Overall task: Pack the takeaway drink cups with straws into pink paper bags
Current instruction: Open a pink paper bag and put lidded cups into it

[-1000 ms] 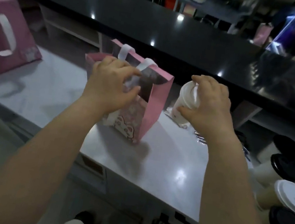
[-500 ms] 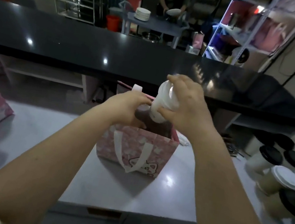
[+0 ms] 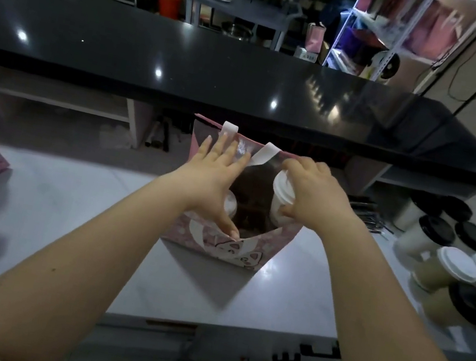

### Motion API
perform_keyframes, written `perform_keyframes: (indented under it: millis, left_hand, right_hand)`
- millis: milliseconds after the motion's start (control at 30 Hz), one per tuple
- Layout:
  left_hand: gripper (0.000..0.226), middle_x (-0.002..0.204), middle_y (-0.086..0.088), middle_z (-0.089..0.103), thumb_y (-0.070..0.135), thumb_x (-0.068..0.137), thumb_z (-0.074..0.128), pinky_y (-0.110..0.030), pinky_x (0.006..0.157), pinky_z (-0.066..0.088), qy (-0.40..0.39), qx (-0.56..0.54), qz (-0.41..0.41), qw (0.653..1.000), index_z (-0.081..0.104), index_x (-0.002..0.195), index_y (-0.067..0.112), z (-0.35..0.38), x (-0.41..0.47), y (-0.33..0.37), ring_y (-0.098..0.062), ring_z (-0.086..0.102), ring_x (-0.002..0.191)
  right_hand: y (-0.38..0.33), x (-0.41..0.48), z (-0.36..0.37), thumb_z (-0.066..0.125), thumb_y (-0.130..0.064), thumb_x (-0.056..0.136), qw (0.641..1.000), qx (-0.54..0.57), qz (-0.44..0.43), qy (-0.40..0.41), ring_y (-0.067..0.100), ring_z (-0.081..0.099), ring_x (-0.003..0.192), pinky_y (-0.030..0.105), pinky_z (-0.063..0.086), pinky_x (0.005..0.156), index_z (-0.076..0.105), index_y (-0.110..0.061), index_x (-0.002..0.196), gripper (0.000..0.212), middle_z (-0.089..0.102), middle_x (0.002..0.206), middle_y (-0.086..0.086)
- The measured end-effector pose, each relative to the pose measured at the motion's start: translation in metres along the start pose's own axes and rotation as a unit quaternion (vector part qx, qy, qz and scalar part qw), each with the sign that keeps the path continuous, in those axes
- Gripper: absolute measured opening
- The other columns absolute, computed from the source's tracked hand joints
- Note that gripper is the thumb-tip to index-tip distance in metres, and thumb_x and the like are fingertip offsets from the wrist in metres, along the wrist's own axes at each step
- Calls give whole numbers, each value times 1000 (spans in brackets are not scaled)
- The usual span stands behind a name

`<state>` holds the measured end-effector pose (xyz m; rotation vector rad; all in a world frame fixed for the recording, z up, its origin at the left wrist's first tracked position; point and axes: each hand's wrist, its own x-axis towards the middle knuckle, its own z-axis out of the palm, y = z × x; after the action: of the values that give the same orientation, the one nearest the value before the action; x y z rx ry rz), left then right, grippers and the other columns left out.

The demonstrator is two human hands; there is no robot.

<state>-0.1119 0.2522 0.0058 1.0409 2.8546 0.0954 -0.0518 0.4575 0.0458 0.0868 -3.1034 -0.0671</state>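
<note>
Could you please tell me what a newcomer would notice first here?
A pink paper bag stands open at the middle of the white counter, the left hand spread over its mouth. The right hand grips a white-lidded cup partly inside it. More lidded cups cluster on the counter's right.

- Your bag [image 3: 237, 251] is pink with a white cartoon face and white handles.
- The cup [image 3: 283, 188] you hold has a white lid.
- Your table [image 3: 65, 213] is glossy white.
- The ledge [image 3: 218, 65] beyond is black.
- The spare cups [image 3: 455, 268] are cream, lidded black or white.
</note>
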Motion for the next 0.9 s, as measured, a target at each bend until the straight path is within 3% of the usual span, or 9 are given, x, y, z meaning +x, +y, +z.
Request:
perform_keyframes:
  millis: [133, 233, 467, 600, 700, 800, 900]
  left_hand:
    - [158, 157, -8, -31, 92, 39, 61, -46, 109, -28, 11, 18, -10, 1000, -26, 150, 20, 5, -1, 8, -25, -40, 138]
    - [158, 158, -9, -27, 92, 40, 61, -47, 111, -26, 17, 23, -13, 1000, -24, 150, 18, 5, -2, 8, -26, -39, 139]
    - [153, 159, -9, -25, 92, 45, 60, -52, 117, -16, 24, 27, -14, 999, -20, 152, 17, 3, -8, 6, -27, -35, 141]
    - [149, 160, -10, -22, 92, 48, 59, -53, 117, -15, 36, 39, -15, 998, -16, 153, 17, 4, -12, 10, -28, -33, 142]
    - [148, 161, -11, -20, 93, 49, 57, -54, 117, -14, 43, 49, -16, 998, -16, 153, 18, 4, -15, 13, -28, -33, 142]
    - [147, 161, -11, -19, 93, 49, 57, -54, 117, -14, 48, 42, -19, 998, -15, 154, 18, 4, -18, 14, -28, -33, 143]
    - [147, 161, -9, -22, 92, 49, 59, -54, 117, -15, 45, 36, -17, 998, -16, 153, 20, 3, -19, 14, -27, -34, 142]
  right_hand:
    - [-12, 14, 12, 76, -20, 73, 995, -95, 8, 2, 32, 44, 118, 40, 42, 95, 36, -18, 135, 73, 45, 131, 9]
    - [-32, 21, 31, 67, -18, 80, 990, -133, -42, -9, 33, 47, 114, 40, 40, 93, 39, -16, 131, 59, 47, 126, 11]
    - [-28, 32, 58, 66, -8, 80, 999, -3, -23, -45, 37, 44, 112, 43, 42, 84, 36, -14, 129, 58, 42, 123, 13]
    - [-27, 32, 78, 65, -10, 83, 997, 5, -4, -74, 40, 40, 121, 47, 44, 87, 24, -18, 143, 73, 36, 139, 13]
    - [-24, 30, 85, 70, -16, 81, 996, 27, 11, -89, 38, 37, 126, 46, 44, 91, 24, -21, 144, 78, 31, 145, 11]
    - [-21, 28, 85, 70, -18, 80, 996, 43, 14, -82, 37, 35, 127, 46, 44, 95, 26, -20, 143, 77, 31, 145, 10]
    - [-21, 30, 80, 70, -16, 81, 999, 24, 5, -44, 39, 40, 122, 46, 44, 89, 27, -16, 138, 71, 36, 137, 13]
